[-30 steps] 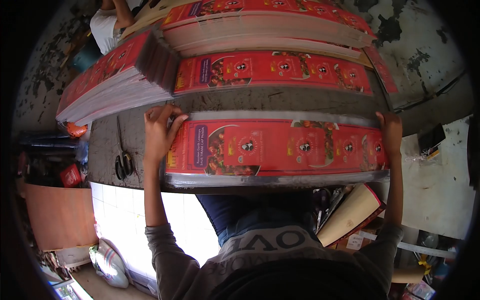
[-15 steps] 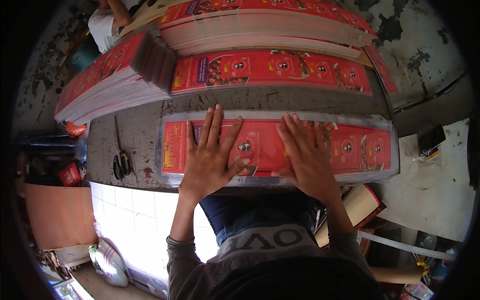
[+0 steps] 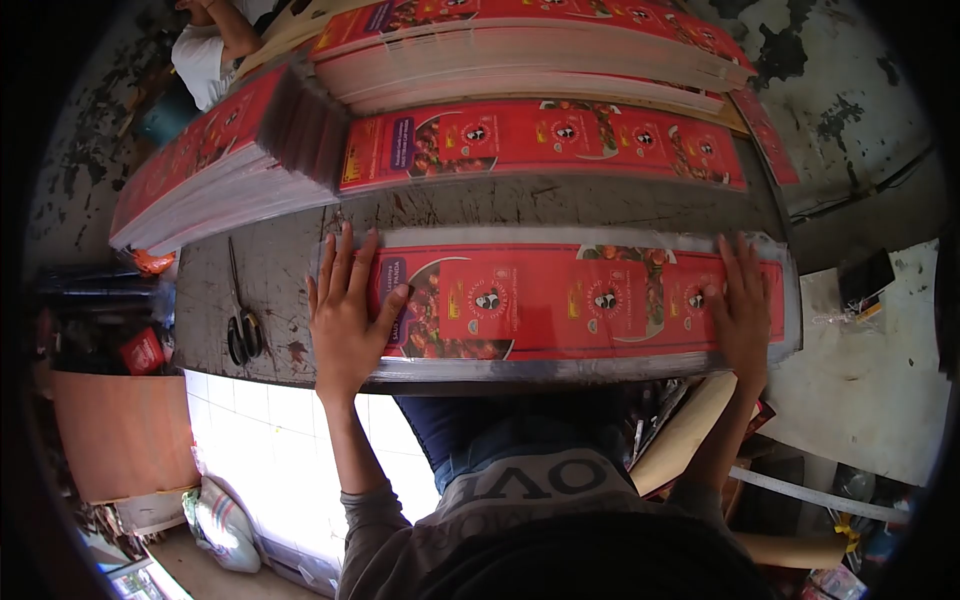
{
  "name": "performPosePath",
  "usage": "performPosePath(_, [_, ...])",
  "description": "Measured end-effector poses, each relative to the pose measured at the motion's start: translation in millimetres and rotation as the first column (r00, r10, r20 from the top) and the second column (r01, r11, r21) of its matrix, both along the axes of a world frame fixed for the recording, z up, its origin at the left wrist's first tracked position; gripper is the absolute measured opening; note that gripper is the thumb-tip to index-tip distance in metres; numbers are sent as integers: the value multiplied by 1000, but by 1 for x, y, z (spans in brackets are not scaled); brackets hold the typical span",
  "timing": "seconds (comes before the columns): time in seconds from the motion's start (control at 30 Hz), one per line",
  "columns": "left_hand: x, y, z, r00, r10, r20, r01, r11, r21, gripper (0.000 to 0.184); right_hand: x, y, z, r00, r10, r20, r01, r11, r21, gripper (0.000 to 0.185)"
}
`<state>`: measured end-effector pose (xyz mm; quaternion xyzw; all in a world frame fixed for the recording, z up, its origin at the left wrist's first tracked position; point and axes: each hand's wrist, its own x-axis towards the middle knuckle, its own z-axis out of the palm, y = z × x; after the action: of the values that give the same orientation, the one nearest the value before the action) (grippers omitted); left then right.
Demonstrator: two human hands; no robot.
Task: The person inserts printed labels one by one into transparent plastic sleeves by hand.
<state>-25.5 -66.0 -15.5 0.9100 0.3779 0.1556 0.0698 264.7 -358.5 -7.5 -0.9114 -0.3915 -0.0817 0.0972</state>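
Note:
A long red printed banner strip (image 3: 545, 300) in clear plastic lies across the table in front of me, on top of a low pile of similar sheets. My left hand (image 3: 348, 325) rests flat on its left end, fingers spread and thumb pointing right. Near the right end, my right hand (image 3: 742, 315) lies with fingers stretched out over the print. Neither hand grips anything. Left of my left hand, a pair of black-handled scissors (image 3: 241, 325) lies on the dark tabletop.
A tall stack of red strips (image 3: 225, 160) stands at the back left. Another strip (image 3: 540, 145) lies behind mine, with a thick stack (image 3: 530, 55) further back. A person's arm (image 3: 235, 30) shows at the top left. The scratched table (image 3: 270, 270) ends just before my body.
My hands have slid apart over the strip, the left one to the left end and the right one to the right end. More of the print between them now shows.

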Motion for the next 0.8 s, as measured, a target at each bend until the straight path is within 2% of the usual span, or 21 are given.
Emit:
performPosePath(0.07, [-5,1,-2,998,10,68,-11,1000,8,55,19,-23,-6,998,-66,24,66,998,2,52])
performPosePath(0.13, [-11,-1,-4,975,75,209,-64,996,-58,53,26,-34,-11,990,-133,54,133,991,10,51])
performPosePath(0.2, [-19,-7,-5,971,89,223,-90,996,-5,48,27,-37,-15,986,-163,25,155,969,194,48])
performPosePath(0.27, [-34,-15,-8,935,156,318,-134,987,-88,43,25,-40,-17,979,-202,18,190,943,274,47])
performPosePath(0.3, [-43,-20,-8,933,156,324,-139,987,-76,43,22,-42,-20,970,-241,-1,227,914,337,46])
performPosePath(0.33, [-51,-26,-8,919,222,325,-191,974,-124,40,19,-48,-22,972,-235,-2,221,911,348,46])
performPosePath(0.37, [-58,-30,-8,902,288,321,-243,954,-174,38,16,-57,-23,953,-303,-24,293,893,342,46])
performPosePath(0.4, [-63,-34,-7,901,291,321,-249,954,-165,38,13,-59,-21,928,-371,-48,365,870,332,46])
performPosePath(0.43, [-67,-38,-6,883,318,346,-258,943,-208,37,11,-60,-18,928,-367,-55,364,869,336,46])
performPosePath(0.5, [-68,-40,-4,851,378,366,-282,915,-290,36,5,-65,-8,853,-516,-75,516,814,266,44])
performPosePath(0.53, [-70,-38,-6,855,374,361,-276,915,-293,36,3,-66,-6,849,-523,-76,523,812,260,44])
performPosePath(0.6, [-67,-32,-12,795,394,461,-227,898,-377,35,4,-67,1,833,-532,-150,552,780,297,45])
performPosePath(0.67, [-60,-30,-2,821,398,410,-232,888,-397,34,10,-72,4,841,-527,-122,537,783,313,45])
performPosePath(0.73, [-55,-29,5,819,401,412,-205,873,-442,33,19,-80,12,843,-447,-299,527,800,288,43])
performPosePath(0.77, [-54,-26,-1,767,367,527,-84,871,-485,32,25,-83,18,829,-411,-380,513,829,222,41])
performPosePath(0.8, [-52,-27,0,765,368,528,-82,870,-487,32,25,-81,21,829,-413,-377,513,829,222,41])
